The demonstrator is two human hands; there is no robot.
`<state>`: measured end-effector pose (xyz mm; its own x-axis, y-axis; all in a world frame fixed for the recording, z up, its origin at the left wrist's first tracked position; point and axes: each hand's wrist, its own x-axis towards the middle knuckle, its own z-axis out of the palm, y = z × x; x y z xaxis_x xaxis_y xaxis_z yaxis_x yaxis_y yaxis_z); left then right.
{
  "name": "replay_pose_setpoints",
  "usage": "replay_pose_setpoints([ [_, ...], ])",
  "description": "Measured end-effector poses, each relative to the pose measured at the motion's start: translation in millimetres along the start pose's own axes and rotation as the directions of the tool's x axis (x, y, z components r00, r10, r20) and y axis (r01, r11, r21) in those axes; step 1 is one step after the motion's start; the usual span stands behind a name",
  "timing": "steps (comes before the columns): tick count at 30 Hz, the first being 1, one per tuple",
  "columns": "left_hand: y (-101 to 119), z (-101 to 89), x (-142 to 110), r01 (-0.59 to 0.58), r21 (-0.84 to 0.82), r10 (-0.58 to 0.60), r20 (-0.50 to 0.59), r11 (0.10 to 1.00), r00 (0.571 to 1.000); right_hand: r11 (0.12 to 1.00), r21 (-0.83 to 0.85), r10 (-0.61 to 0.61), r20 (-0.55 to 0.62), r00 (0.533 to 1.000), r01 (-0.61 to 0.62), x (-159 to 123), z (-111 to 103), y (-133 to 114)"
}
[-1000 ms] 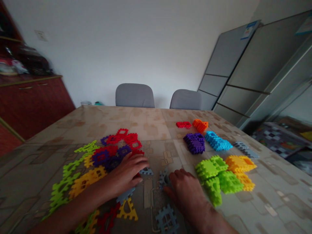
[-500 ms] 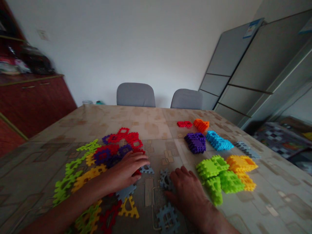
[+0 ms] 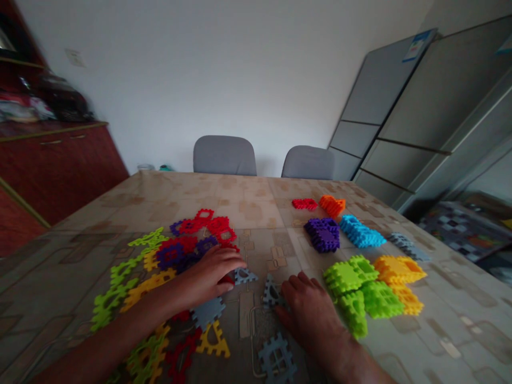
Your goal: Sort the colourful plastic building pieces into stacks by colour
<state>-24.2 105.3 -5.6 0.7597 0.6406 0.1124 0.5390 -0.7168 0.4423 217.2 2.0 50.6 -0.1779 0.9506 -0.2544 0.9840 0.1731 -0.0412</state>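
Right hand [image 3: 308, 298]: fingers curled, grip indeterminable; grey triangular piece [image 3: 268, 294] at its fingertips, nine o'clock. Grey window piece [image 3: 277, 358] lies at that hand's seven o'clock. Left hand [image 3: 218, 269]: fingers bent, grip indeterminable; second grey triangle [image 3: 248, 278] at three o'clock.

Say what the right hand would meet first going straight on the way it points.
The right hand would probably first meet the grey triangular piece just ahead, though whether they already touch is unclear.

Loose pieces [image 3: 208, 313] lie left, stacks [image 3: 343, 275] right, on the table [image 3: 256, 200].
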Motion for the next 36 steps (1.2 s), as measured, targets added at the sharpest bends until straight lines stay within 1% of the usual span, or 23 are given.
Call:
replay_pose_setpoints([
  [3, -2, 1.1, 0, 0.022, 0.018, -0.022, -0.006, 1.0, 1.0, 1.0, 0.01, 0.008, 0.01, 1.0, -0.008, -2, -2, 0],
  [6, -1, 2.9, 1, 0.042, 0.038, -0.041, -0.016, 0.998, 0.999, 0.999, 0.039, 0.012, -0.013, 1.0, -0.012, -3, -5, 3],
  [11, 12, 6.3, 3, 0.068, 0.071, -0.066, -0.038, 0.995, 0.997, 0.997, 0.072, 0.045, -0.06, 0.997, -0.04, -1, -5, 14],
  [14, 18, 6.3, 5, 0.059, 0.076, -0.055, -0.052, 0.995, 0.997, 0.994, 0.096, 0.057, -0.116, 0.992, -0.046, 0, -3, 20],
  [17, 18, 1.9, 4, 0.057, 0.066, -0.053, -0.065, 0.996, 0.996, 0.99, 0.137, 0.066, -0.18, 0.981, -0.041, 0, -2, 29],
  [21, 21, -10.2, 3, 0.056, 0.024, -0.053, -0.081, 0.998, 0.995, 0.98, 0.194, 0.099, -0.308, 0.946, -0.04, -1, -7, 44],
  [24, 34, -17.2, 9, -0.016, -0.006, 0.016, -0.04, 1.0, 0.999, 0.971, 0.24, 0.104, -0.38, 0.919, -0.01, -3, -10, 51],
  [28, 56, -15.4, 30, -0.172, -0.007, 0.172, 0.059, 0.985, 0.983, 0.961, 0.275, 0.105, -0.397, 0.912, 0.009, -3, -11, 54],
  [31, 66, -10.5, 47, -0.245, -0.003, 0.244, 0.1, 0.97, 0.965, 0.962, 0.274, 0.117, -0.38, 0.917, -0.01, -3, -12, 55],
  [33, 70, -8.9, 55, -0.285, -0.007, 0.283, 0.12, 0.959, 0.951, 0.965, 0.261, 0.13, -0.349, 0.928, -0.037, -3, -14, 56],
  [36, 70, -9.7, 55, -0.314, -0.016, 0.313, 0.146, 0.949, 0.938, 0.968, 0.239, 0.143, -0.288, 0.947, -0.074, -3, -16, 52],
])
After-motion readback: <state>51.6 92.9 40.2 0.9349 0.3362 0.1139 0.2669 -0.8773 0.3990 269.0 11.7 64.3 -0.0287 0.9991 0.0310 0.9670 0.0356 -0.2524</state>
